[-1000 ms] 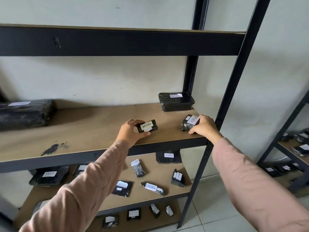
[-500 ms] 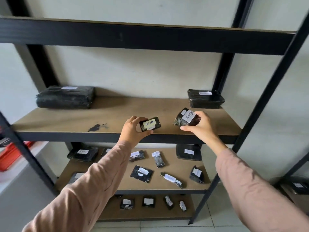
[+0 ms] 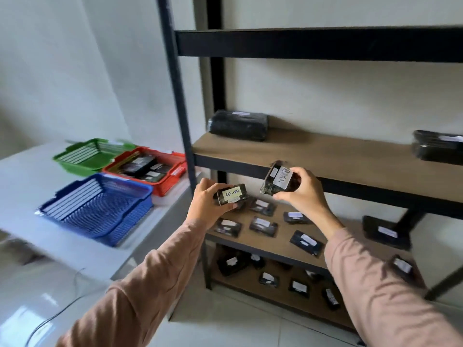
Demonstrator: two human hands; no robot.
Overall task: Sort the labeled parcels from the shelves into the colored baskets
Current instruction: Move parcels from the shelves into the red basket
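Black wrap covers the left parcel, and the left hand curls its fingers round it. The right hand pinches the right parcel. Both say RETURN and are in the air near the shelf. Far left, a white table holds a green basket, a red basket with dark packs inside, and a blue basket.
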